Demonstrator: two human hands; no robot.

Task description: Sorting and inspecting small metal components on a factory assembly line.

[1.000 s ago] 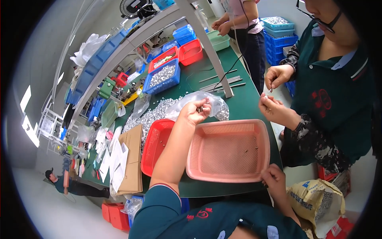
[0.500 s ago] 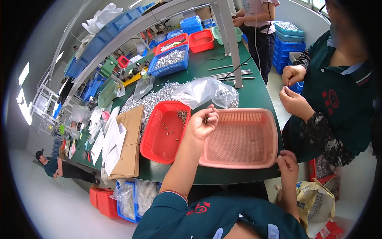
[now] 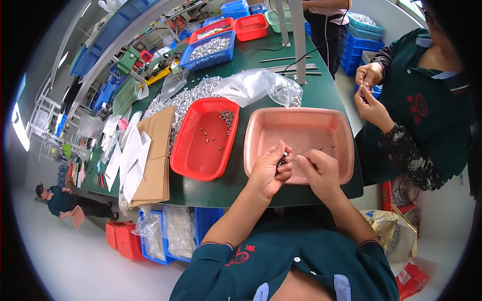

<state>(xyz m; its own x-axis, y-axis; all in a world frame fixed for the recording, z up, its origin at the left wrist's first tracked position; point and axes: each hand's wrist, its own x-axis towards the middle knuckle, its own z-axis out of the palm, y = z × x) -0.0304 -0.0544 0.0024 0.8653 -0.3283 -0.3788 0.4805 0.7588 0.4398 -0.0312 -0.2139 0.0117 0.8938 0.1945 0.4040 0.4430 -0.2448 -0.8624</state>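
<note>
My left hand is curled round several small metal pieces, dark and shiny between its fingers. Close beside it, my right hand has thumb and forefinger pinched together, and a thin, pin-like bit shows at their tips, too small to make out well. Both hands are over the near side of a pink perforated basket, with a few tiny pieces on its floor. Left of it stands a red basket, holding a small heap of metal pieces and some scattered ones.
A large pile of shiny metal parts lies behind the red basket, beside a clear plastic bag. Cardboard and papers lie to the left. Metal rods rest near a frame post. A co-worker handles something small at the right.
My right hand has come up from beside the pink basket's right edge to meet my left hand. The left hand has moved nearer to me, and the view has shifted.
</note>
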